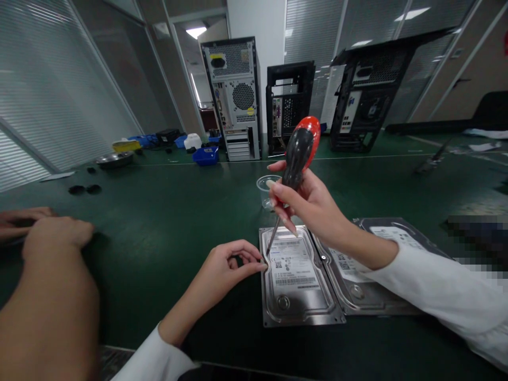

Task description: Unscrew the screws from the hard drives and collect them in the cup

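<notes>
A black and red screwdriver (300, 153) is gripped in my right hand (304, 198), its shaft slanting down to the left edge of a silver hard drive (296, 270). The drive lies flat with its label up. My left hand (234, 264) is at that same edge, thumb and index finger pinched together near the screwdriver tip; anything between them is too small to make out. Partly under my right forearm lies a second hard drive (357, 291), close beside the first. Behind my right hand stands a clear plastic cup (265, 193).
Another person's arm (59, 296) rests at the left. Computer cases (238, 100) stand along the back of the green table (159, 211), near a blue tray (205, 155) and a metal bowl (115, 159). Two dark round items (84, 189) lie at the left.
</notes>
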`<action>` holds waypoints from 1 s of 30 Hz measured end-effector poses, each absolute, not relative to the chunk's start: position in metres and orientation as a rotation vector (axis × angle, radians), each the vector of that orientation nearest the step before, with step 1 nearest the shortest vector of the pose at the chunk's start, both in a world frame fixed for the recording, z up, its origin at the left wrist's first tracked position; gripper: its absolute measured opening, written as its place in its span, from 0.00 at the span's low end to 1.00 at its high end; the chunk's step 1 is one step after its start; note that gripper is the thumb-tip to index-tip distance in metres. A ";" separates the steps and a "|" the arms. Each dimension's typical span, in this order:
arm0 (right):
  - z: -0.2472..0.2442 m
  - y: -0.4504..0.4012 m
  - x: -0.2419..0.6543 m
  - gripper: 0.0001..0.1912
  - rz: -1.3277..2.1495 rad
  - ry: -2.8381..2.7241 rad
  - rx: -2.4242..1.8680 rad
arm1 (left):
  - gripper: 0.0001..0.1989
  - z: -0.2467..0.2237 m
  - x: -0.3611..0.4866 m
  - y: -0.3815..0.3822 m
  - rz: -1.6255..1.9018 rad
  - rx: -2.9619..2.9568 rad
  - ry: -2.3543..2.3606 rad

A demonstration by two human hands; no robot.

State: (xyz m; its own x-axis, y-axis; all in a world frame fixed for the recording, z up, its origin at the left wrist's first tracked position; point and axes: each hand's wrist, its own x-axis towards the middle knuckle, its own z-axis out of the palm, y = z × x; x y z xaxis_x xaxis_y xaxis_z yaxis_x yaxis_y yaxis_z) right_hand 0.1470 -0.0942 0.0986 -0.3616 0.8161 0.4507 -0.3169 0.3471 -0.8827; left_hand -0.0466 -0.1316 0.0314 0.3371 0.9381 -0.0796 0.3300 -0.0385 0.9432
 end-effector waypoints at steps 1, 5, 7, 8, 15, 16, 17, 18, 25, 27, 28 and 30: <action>0.099 -0.094 0.148 0.23 1.274 -1.495 -0.473 | 0.18 0.032 -0.048 -0.131 0.731 1.572 1.164; 0.099 -0.093 0.149 0.24 1.282 -1.493 -0.486 | 0.17 0.033 -0.054 -0.130 0.703 1.529 1.104; 0.098 -0.093 0.149 0.24 1.295 -1.498 -0.493 | 0.16 0.032 -0.058 -0.130 0.712 1.543 1.115; 0.097 -0.093 0.148 0.25 1.296 -1.498 -0.492 | 0.16 0.031 -0.061 -0.130 0.728 1.570 1.140; 0.094 -0.090 0.148 0.24 1.267 -1.505 -0.501 | 0.10 0.025 -0.069 -0.128 0.880 1.908 1.549; 0.094 -0.090 0.148 0.24 1.265 -1.502 -0.501 | 0.12 0.025 -0.067 -0.126 0.853 1.987 1.579; 0.093 -0.090 0.147 0.24 1.265 -1.500 -0.506 | 0.13 0.024 -0.065 -0.125 0.817 2.066 1.590; 0.092 -0.090 0.147 0.24 1.265 -1.498 -0.512 | 0.14 0.023 -0.062 -0.124 0.787 2.143 1.584; 0.092 -0.091 0.147 0.25 1.256 -1.510 -0.520 | 0.09 0.021 -0.049 -0.127 0.708 2.514 1.535; 0.092 -0.092 0.147 0.25 1.254 -1.512 -0.517 | 0.08 0.022 -0.048 -0.130 0.686 2.628 1.542; 0.092 -0.092 0.147 0.25 1.253 -1.511 -0.516 | 0.08 0.022 -0.047 -0.130 0.682 2.679 1.544; 0.092 -0.091 0.147 0.25 1.254 -1.512 -0.518 | 0.08 0.023 -0.047 -0.130 0.689 2.740 1.536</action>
State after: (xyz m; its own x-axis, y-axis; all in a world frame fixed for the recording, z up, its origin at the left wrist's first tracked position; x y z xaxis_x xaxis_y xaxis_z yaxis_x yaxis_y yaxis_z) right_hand 0.1471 -0.0914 0.0923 -0.3509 0.8271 0.4390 -0.2785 0.3554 -0.8923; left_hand -0.0467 -0.1297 0.0227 0.4525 0.7971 0.3999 0.8287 -0.5415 0.1415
